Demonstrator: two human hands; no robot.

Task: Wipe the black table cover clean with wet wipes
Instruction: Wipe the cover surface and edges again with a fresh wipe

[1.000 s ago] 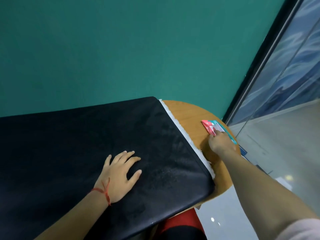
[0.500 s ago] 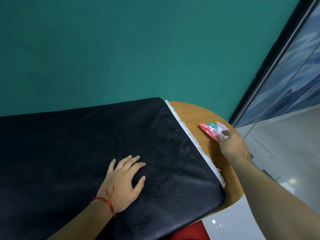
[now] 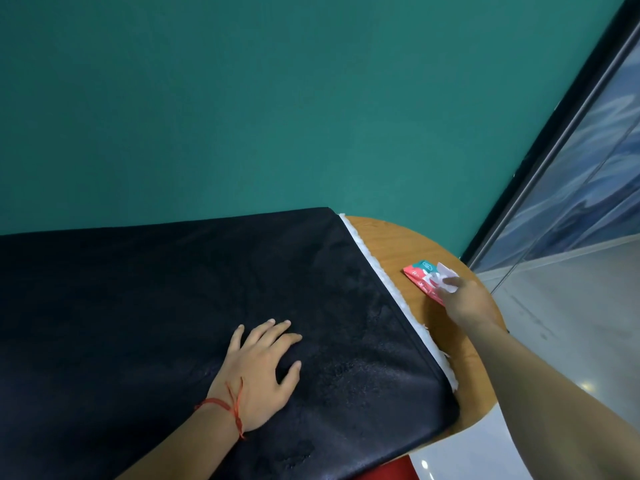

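Note:
The black table cover (image 3: 145, 299) spreads over most of a round wooden table (image 3: 398, 244), with a white fringe (image 3: 388, 282) showing along its right edge. My left hand (image 3: 263, 372) rests flat on the cover, fingers spread. A red and teal pack of wet wipes (image 3: 420, 277) lies on the bare wood at the right. My right hand (image 3: 465, 303) reaches over the pack and pinches a white wipe (image 3: 446, 280) that sticks up out of its opening.
A teal wall stands behind the table. A dark-framed glass partition (image 3: 571, 161) runs along the right, with pale shiny floor (image 3: 561, 306) below it. Something red (image 3: 391, 471) shows under the table's near edge.
My right hand went from pressing on the pack to pinching a white wipe, which now stands up out of it. The view shifted a little; my left hand stayed flat on the cover.

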